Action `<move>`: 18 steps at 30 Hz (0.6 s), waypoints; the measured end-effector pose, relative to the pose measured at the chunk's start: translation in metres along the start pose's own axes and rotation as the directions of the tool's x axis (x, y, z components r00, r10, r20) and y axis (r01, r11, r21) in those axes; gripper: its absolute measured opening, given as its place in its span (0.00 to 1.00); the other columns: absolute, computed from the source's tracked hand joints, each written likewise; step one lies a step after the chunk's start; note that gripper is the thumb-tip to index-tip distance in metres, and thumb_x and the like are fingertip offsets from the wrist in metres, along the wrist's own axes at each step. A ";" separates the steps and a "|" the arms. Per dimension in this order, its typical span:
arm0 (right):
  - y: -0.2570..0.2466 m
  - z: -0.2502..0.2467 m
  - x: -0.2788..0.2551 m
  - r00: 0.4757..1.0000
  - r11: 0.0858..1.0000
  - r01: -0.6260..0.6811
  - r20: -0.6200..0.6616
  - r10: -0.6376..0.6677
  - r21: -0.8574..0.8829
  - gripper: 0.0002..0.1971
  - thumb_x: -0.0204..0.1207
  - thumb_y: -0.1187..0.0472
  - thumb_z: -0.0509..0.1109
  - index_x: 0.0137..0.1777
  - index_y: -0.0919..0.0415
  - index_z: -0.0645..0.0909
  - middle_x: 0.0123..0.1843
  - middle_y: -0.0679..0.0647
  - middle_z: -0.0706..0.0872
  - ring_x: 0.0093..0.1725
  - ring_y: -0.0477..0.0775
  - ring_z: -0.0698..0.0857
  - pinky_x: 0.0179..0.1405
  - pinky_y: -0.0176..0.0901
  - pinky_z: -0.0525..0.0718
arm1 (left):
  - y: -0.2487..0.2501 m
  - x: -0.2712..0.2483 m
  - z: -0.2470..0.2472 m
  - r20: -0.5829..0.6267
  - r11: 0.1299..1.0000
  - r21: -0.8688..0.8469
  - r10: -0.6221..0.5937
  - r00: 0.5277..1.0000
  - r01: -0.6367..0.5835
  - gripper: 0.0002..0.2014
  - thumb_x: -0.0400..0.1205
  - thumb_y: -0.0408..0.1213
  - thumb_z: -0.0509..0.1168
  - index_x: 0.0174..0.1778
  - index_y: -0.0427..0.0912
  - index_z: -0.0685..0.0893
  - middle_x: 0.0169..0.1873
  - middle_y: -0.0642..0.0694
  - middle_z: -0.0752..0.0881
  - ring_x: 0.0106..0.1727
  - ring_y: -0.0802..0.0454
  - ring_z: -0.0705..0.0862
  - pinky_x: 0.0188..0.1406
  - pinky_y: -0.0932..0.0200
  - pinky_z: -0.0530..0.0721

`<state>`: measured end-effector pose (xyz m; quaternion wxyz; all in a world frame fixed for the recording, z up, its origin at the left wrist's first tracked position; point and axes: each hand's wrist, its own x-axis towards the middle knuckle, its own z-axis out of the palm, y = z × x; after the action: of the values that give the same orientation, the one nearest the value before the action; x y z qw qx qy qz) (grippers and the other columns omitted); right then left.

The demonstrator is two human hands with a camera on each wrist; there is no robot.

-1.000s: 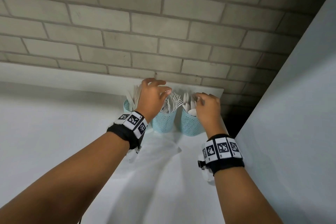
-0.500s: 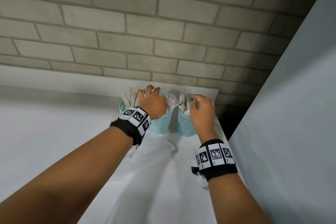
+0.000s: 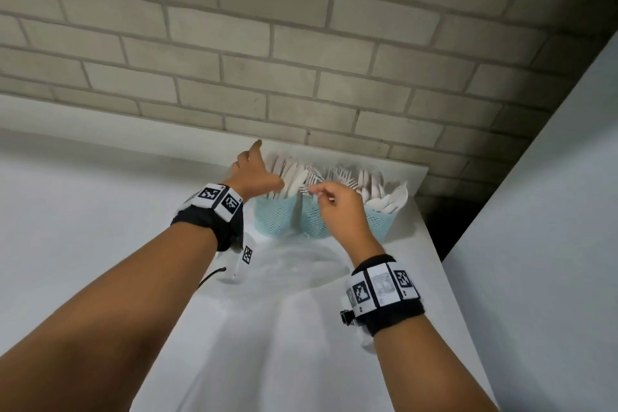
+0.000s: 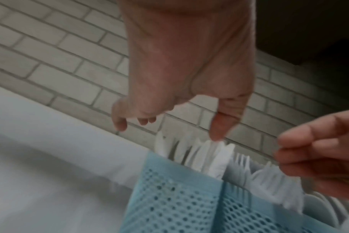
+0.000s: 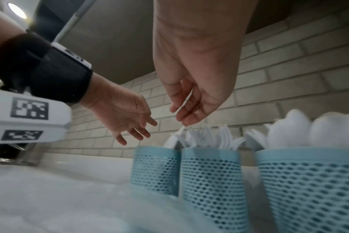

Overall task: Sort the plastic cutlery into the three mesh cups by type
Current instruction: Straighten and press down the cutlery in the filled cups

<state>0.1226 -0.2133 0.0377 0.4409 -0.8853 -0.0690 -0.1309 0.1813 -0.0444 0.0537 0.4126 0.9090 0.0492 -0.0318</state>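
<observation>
Three light-blue mesh cups stand in a row at the back of the white counter. The left cup (image 3: 274, 219) holds white knives (image 4: 205, 156), the middle cup (image 3: 312, 222) forks (image 5: 209, 137), and the right cup (image 3: 381, 221) spoons (image 5: 299, 130). My left hand (image 3: 257, 174) hovers over the left side of the knife cup, fingers spread and holding nothing; its thumb tip is just above the knife tips. My right hand (image 3: 334, 204) hangs over the fork cup with relaxed fingers. Its fingertips (image 5: 186, 122) touch the top of one white piece between the knife and fork cups.
The cups stand close to a grey brick wall (image 3: 301, 60). A tall white panel (image 3: 535, 244) borders the counter (image 3: 284, 328) on the right, with a dark gap (image 3: 444, 224) behind it by the spoon cup.
Both hands have lifted off the cups. The left hand has swung to the left and spread its fingers. The right hand has moved from the spoon cup to above the fork cup.
</observation>
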 end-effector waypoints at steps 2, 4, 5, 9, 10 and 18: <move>-0.010 0.013 0.000 0.998 1.000 -0.013 0.054 0.012 0.009 0.12 0.81 0.70 0.61 0.56 0.64 0.86 0.56 0.56 0.89 0.51 0.54 0.87 0.55 0.39 0.83 | -0.013 0.002 -0.003 0.083 0.999 -0.008 -0.049 0.995 0.050 0.59 0.66 0.34 0.76 0.82 0.51 0.39 0.80 0.35 0.51 0.80 0.36 0.56 0.77 0.39 0.64; -0.018 0.023 0.000 0.997 0.999 -0.033 0.076 0.034 -0.019 0.12 0.81 0.70 0.61 0.57 0.67 0.86 0.54 0.59 0.88 0.52 0.56 0.87 0.52 0.36 0.81 | -0.024 0.001 0.000 0.166 0.996 -0.052 -0.066 0.984 0.076 0.64 0.64 0.35 0.80 0.82 0.51 0.36 0.81 0.36 0.50 0.81 0.37 0.55 0.78 0.40 0.63; -0.020 0.028 0.002 0.994 0.998 -0.048 0.097 0.052 -0.044 0.12 0.81 0.70 0.61 0.56 0.68 0.86 0.54 0.60 0.88 0.52 0.58 0.87 0.51 0.38 0.82 | -0.029 0.002 0.003 0.196 0.993 -0.087 -0.064 0.978 0.083 0.66 0.63 0.34 0.82 0.82 0.50 0.35 0.82 0.37 0.49 0.82 0.38 0.54 0.78 0.40 0.62; -0.020 0.044 0.010 0.953 0.968 -0.146 0.235 0.194 -0.206 0.10 0.79 0.66 0.62 0.53 0.70 0.83 0.49 0.64 0.85 0.46 0.59 0.81 0.37 0.41 0.75 | -0.043 0.004 0.021 0.187 0.968 -0.246 -0.005 0.982 0.051 0.67 0.62 0.31 0.82 0.81 0.41 0.34 0.82 0.39 0.53 0.82 0.42 0.55 0.81 0.44 0.59; -0.019 0.047 0.011 0.948 0.964 -0.164 0.237 0.213 -0.209 0.12 0.80 0.65 0.62 0.56 0.71 0.81 0.51 0.64 0.84 0.46 0.58 0.79 0.39 0.40 0.73 | -0.044 0.004 0.025 0.166 0.956 -0.292 0.019 0.986 0.030 0.65 0.64 0.28 0.81 0.81 0.39 0.35 0.82 0.40 0.54 0.82 0.44 0.56 0.81 0.48 0.58; -0.005 0.086 0.019 0.963 0.968 -0.216 0.135 0.234 -0.131 0.28 0.80 0.50 0.62 0.74 0.67 0.66 0.66 0.64 0.77 0.65 0.63 0.77 0.63 0.55 0.80 | -0.058 0.016 0.036 -0.044 0.909 -0.406 0.083 0.996 -0.093 0.48 0.60 0.42 0.81 0.75 0.42 0.66 0.67 0.47 0.77 0.69 0.48 0.77 0.71 0.52 0.74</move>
<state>0.1538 -0.1414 -0.0024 0.3949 -0.9185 0.0070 -0.0171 0.1901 -0.0329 -0.0151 0.5933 0.8047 0.0190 0.0094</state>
